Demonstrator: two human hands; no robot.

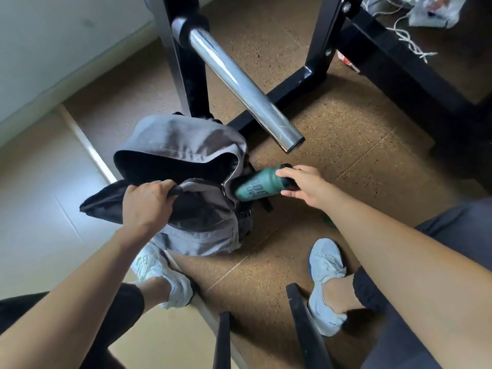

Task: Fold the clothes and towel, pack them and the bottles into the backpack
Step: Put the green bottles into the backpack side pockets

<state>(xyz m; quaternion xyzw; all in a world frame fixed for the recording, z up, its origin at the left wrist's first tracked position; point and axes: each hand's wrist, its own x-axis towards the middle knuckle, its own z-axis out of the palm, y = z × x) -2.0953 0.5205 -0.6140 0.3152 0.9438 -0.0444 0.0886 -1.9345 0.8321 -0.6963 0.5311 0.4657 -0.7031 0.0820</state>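
Speckled floor, frame centre: left hand (149, 206) grips backpack (186, 161) open; right hand (300, 185) clasps half-inserted green bottle (255, 186); packing unfinished.

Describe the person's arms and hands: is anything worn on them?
The left hand and the right hand are bare: no gloves, rings, watch or bracelet show. The left arm and the right arm are uncovered as far as the picture reaches; no sleeve is visible.

bottle (255, 185) pokes into the backpack's (197, 230) right side, below the bar (239, 83).
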